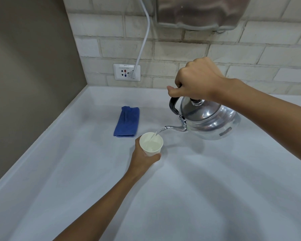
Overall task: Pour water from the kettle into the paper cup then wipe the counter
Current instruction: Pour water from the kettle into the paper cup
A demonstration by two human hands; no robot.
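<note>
My right hand [196,79] grips the black handle of a shiny metal kettle [210,119], which hangs tilted to the left above the counter. A thin stream of water runs from its spout into a white paper cup [151,144]. My left hand [142,158] is wrapped around the cup from the near left side and holds it upright just under the spout. Some water shows inside the cup. A folded blue cloth [127,121] lies flat on the pale counter [198,197], a little beyond and left of the cup.
A brick-tiled wall runs along the back with a white power socket [126,72] and a white cable [143,39] plugged into it. A steel appliance [203,13] hangs on the wall above the kettle. A brown side wall [30,75] closes the left.
</note>
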